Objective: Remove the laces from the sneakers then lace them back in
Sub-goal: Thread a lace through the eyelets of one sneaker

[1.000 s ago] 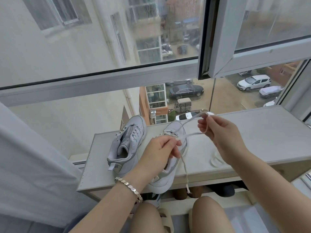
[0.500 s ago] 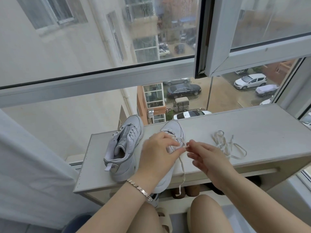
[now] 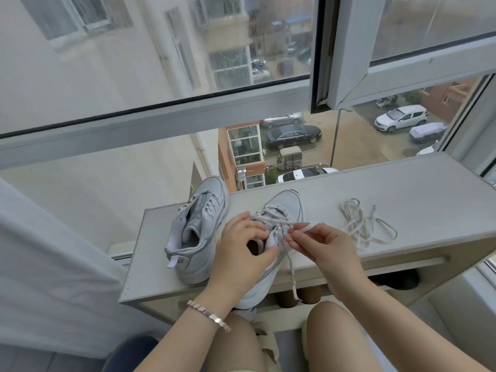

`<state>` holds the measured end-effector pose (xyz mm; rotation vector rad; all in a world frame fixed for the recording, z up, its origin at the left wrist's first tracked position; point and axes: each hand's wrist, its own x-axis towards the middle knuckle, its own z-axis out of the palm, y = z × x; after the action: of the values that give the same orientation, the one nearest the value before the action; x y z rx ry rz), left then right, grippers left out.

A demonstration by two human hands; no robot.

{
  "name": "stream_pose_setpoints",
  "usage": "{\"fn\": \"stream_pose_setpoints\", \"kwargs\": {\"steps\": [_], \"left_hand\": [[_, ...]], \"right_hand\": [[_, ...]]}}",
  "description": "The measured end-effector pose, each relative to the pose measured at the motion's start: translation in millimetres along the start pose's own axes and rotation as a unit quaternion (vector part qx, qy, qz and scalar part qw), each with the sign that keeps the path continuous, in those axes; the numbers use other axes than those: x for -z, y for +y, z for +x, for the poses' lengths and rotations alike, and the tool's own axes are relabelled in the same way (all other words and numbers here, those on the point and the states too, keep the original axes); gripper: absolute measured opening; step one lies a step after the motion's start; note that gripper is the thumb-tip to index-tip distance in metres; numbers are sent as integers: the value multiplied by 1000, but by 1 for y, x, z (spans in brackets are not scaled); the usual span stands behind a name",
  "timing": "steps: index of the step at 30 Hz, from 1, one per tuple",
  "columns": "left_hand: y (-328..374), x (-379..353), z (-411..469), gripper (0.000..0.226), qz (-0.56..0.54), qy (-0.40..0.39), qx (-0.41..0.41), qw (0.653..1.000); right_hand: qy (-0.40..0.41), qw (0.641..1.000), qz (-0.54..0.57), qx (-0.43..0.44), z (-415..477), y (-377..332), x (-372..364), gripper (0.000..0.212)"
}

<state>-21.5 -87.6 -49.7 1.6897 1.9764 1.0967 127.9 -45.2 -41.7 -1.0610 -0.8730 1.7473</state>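
Observation:
Two white sneakers stand on a pale shelf top (image 3: 402, 189) by the window. The left sneaker (image 3: 198, 232) has no lace. The right sneaker (image 3: 284, 208) still carries its lace (image 3: 291, 267), one end hanging over the shelf's front edge. My left hand (image 3: 241, 251) grips the right sneaker at its opening, thumb on the tongue side. My right hand (image 3: 324, 245) pinches a loop of that lace just right of the eyelets. A loose white lace (image 3: 362, 224) lies in a heap to the right.
A window frame (image 3: 161, 122) runs behind the shelf, with an open sash (image 3: 349, 49) at upper right. A white curtain (image 3: 48, 264) hangs at left. Dark shoes (image 3: 397, 280) sit under the shelf. My knees (image 3: 330, 318) are close below its front edge.
My right hand came down from holding the lace high, dropped to the eyelets and now pinches a loop there. My left hand shifted its hold on the right sneaker.

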Motion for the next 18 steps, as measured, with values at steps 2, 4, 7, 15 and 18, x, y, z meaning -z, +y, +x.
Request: {"fn": "stream_pose_setpoints", "kwargs": {"steps": [2, 4, 7, 15, 18], "left_hand": [[-2, 0, -5, 17, -14, -2, -17, 1000], [-2, -1, -9, 11, -16, 10, -27, 999], [-4, -4, -16, 22, -9, 25, -43, 999], [-3, -4, -19, 14, -15, 30, -40, 999], [-3, -4, -19, 13, -14, 30, -37, 999]], "right_hand": [[-13, 1000, -1, -3, -2, 2, -3, 8], [-22, 1000, -16, -4, -3, 3, -5, 10], [-11, 999, -42, 6, -2, 6, -5, 10], [-10, 998, -66, 20, 3, 10, -1, 11], [-11, 997, -76, 20, 6, 10, 2, 11]]}}
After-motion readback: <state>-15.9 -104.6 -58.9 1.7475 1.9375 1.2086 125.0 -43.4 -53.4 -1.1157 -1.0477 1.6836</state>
